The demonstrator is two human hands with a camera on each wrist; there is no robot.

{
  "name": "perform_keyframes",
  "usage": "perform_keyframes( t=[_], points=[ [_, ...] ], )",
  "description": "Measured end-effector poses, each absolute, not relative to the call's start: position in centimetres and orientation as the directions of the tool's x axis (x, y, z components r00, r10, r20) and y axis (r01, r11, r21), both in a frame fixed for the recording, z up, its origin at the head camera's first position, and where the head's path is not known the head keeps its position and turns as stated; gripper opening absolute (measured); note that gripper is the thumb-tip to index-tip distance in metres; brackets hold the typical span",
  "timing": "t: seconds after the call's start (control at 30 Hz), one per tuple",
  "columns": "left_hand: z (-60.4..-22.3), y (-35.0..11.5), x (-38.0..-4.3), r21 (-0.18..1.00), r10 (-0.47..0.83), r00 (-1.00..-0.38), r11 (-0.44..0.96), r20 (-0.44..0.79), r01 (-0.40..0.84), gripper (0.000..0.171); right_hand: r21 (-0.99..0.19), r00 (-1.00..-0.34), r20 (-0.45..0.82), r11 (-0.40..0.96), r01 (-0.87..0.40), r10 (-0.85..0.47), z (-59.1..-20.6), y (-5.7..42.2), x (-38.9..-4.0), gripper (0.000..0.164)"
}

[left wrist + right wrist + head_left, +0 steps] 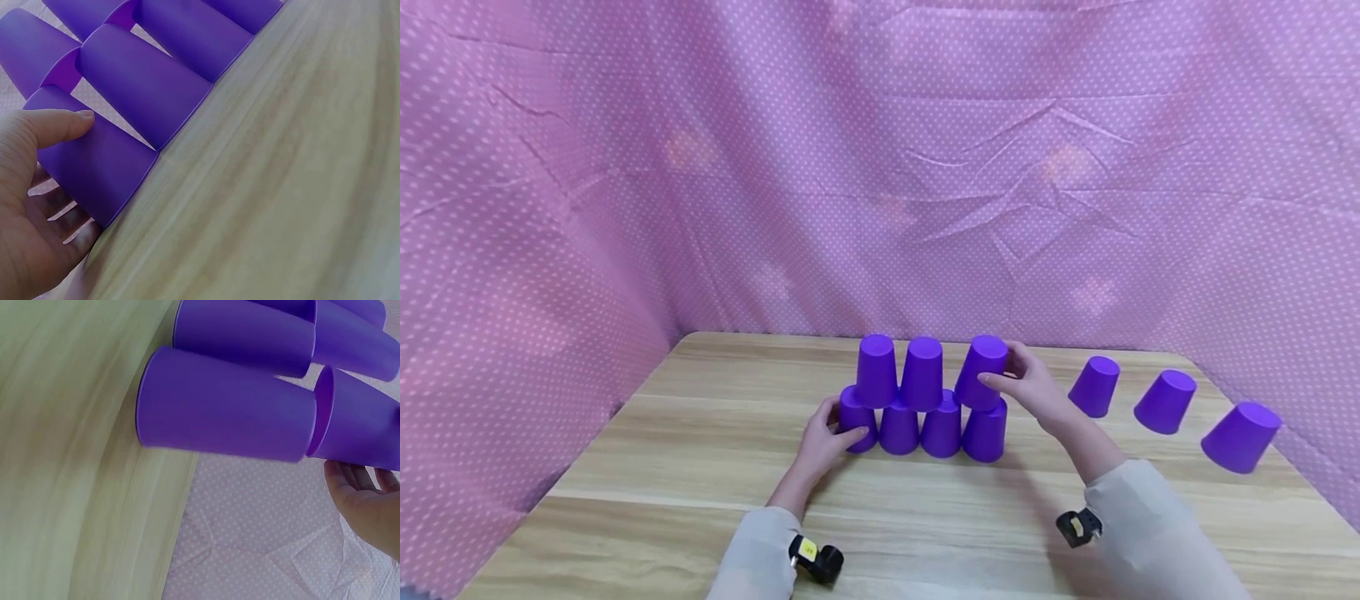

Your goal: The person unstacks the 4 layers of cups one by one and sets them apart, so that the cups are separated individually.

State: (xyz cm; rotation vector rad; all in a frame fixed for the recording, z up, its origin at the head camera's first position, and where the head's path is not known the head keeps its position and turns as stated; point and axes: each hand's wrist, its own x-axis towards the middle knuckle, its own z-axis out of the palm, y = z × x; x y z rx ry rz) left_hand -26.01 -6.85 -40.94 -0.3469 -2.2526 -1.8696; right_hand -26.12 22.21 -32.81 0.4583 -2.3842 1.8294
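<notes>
Upside-down purple cups stand in two rows on the wooden table. My left hand [822,442] curls its thumb and fingers around the leftmost bottom cup [857,423]; in the left wrist view, the thumb lies across that cup's side. At the upper right, my right hand [1032,385] grips a purple cup [981,371] between thumb and fingers, its rim at the top of the rightmost bottom cup [985,433]. That held cup leans slightly. Two more upper cups, a left one [876,372] and a middle one [922,375], straddle the bottom row.
To the right, three separate upside-down cups stand apart: a near one [1240,439], a middle one [1164,403] and a far one [1093,388]. Pink dotted cloth [880,183] hangs behind the wooden table [700,467]. Both sleeves carry small black wrist devices.
</notes>
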Motion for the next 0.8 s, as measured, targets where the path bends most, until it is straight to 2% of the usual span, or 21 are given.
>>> perform_keyframes(
  t=[0.23,0.5,0.8],
  points=[
    [-40.4,-6.7,-25.6,0.941,0.051,-0.956,0.167,0.288,0.293,0.052,-0.916,-0.957,0.264,0.281,-0.288,-0.121,-32.3,24.4,-25.6,0.059],
    [-40.6,-6.8,-25.7,0.945,0.054,-0.959,0.160,0.279,0.284,0.052,-0.889,-0.939,0.344,0.331,-0.318,0.024,-32.9,26.9,-25.4,0.060],
    [-43.0,-7.2,-27.6,0.942,0.049,-0.961,0.192,0.272,0.276,0.057,-0.903,-0.960,0.273,0.359,-0.235,0.057,-34.5,28.7,-26.1,0.064]
  ],
)
